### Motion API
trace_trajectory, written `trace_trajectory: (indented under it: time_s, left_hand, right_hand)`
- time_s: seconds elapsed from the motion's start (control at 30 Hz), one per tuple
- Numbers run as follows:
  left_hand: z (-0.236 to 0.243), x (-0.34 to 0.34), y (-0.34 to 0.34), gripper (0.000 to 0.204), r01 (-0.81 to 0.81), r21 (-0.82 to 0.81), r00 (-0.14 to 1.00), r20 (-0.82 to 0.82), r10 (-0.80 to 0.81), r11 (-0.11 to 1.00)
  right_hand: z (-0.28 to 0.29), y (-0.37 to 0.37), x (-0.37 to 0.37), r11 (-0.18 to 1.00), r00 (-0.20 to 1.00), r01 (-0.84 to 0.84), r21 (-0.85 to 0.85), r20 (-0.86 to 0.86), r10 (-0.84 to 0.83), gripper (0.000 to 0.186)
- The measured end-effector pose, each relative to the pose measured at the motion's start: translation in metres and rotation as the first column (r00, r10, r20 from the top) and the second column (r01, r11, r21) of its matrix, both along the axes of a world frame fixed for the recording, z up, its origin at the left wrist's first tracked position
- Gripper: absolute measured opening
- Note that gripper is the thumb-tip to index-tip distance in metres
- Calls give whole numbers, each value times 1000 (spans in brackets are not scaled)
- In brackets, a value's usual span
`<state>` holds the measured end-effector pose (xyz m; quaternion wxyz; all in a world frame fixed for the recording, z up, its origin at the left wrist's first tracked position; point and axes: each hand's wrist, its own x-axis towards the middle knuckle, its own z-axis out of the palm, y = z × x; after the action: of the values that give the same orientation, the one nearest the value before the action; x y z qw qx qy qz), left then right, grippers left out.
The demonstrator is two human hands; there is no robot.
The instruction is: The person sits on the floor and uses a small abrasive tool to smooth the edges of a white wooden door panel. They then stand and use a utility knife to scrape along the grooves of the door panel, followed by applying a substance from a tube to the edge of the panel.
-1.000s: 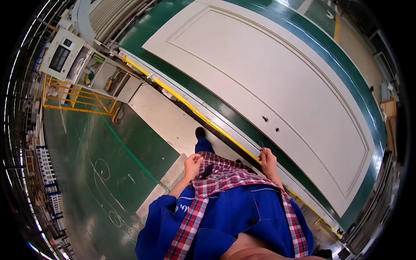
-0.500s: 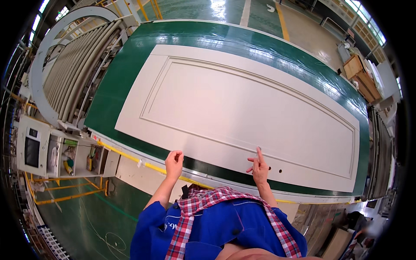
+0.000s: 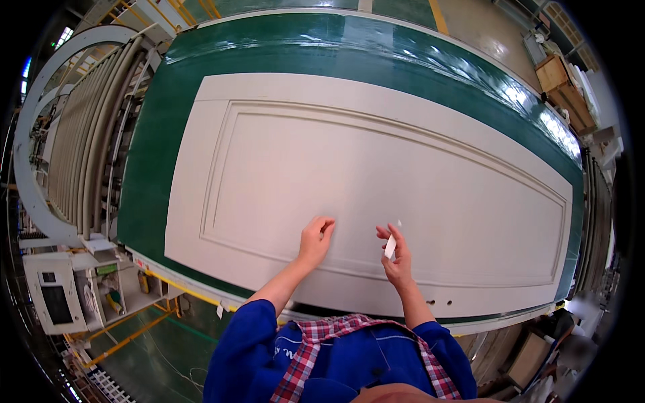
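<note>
Far to the left of the left fingers stands a grey ring (image 3: 21, 134), its outer edge fading into the dark rim of the view, with rollers (image 3: 87, 134) inside it. Lower, also well left of those fingers, is a cabinet (image 3: 57, 295) with a dark screen; the yellow-green items on its shelves are too small to make out. Below it a yellow rail (image 3: 138, 332) runs on, partly hidden by the cabinet. The green table (image 3: 144, 141) reaches beyond the fingers on the left, right and far sides, its middle covered by the pale panel (image 3: 302, 154), which lies flat beneath and around both hands. The left hand (image 3: 314, 243) is over the panel, fingers bent and tips near the thumb; I cannot tell whether they pinch anything or touch the surface. Just beside it, to the right, the right hand (image 3: 398, 258) grasps a white slip (image 3: 390, 246) between its fingers and thumb, partly covered by them. A pale speck (image 3: 399, 223) just past the fingertips is too small to identify. Nearer the body than the right fingers, and a little right, two dark holes (image 3: 449, 303) pierce the panel. Farther right and beyond the fingers is a wooden box (image 3: 564, 87), its contents unclear.
</note>
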<state>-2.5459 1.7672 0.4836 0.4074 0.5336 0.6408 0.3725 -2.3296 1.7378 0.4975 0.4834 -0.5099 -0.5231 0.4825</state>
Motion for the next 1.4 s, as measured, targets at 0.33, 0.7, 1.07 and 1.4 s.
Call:
trace_trajectory:
  time_s: [0.33, 0.7, 1.07, 1.4]
  left_hand:
    - [-80, -9, 207, 9, -271, 293, 962, 110, 249, 917]
    - [-82, -22, 275, 15, -583, 103, 631, 682, 370, 806]
    - [-62, -49, 267, 12, -565, -161, 450, 761, 466, 809]
    - [-58, -56, 267, 12, -540, -268, 338, 800, 496, 798]
  right_hand:
    - [-44, 156, -35, 962, 973, -55, 266, 231, -9, 33]
    - [-73, 304, -90, 870, 852, -52, 490, 476, -218, 25]
    - [-82, 319, -92, 850, 826, -120, 513, 527, -202, 24]
    - [-73, 325, -86, 815, 682, -257, 520, 695, -228, 24]
